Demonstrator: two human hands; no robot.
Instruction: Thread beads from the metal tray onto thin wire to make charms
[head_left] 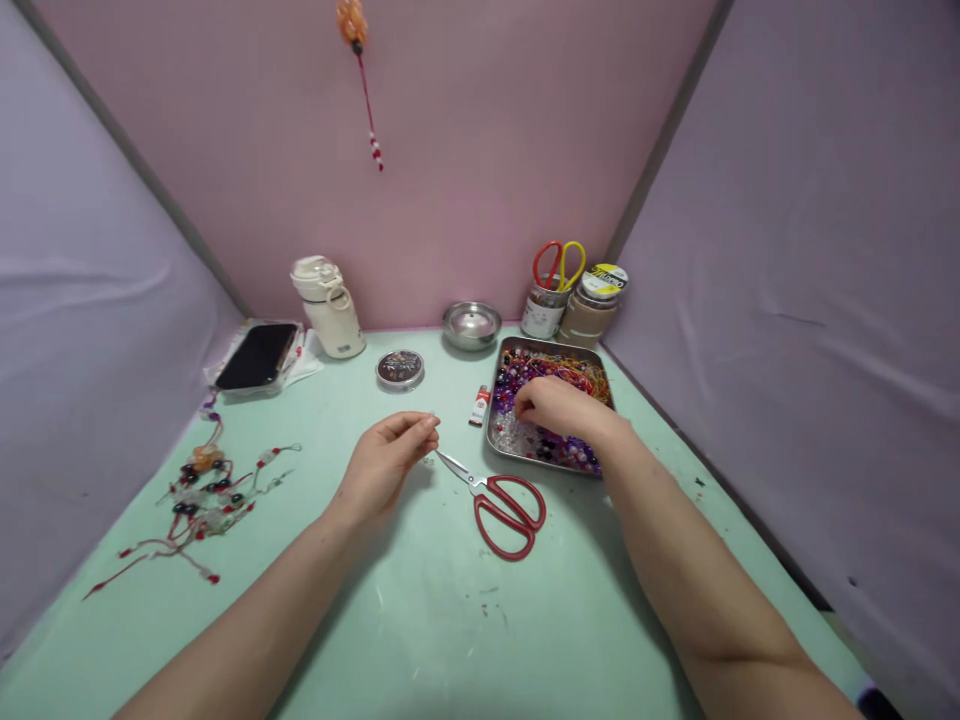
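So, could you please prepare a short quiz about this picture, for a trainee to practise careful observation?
1. True or false: the right hand reaches to the beads in the metal tray.
2. Fill in the blank: the scissors lying on the table have ____ handles.
3. Where is the small red-and-white item? A: inside the metal tray; B: beside the metal tray; C: under the scissors.

Key: 1. True. 2. Red. 3. B.

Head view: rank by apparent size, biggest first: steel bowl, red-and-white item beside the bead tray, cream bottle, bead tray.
1. Bead tray
2. Cream bottle
3. Steel bowl
4. Red-and-white item

The tray's nearness to the camera may exaggerate its lead.
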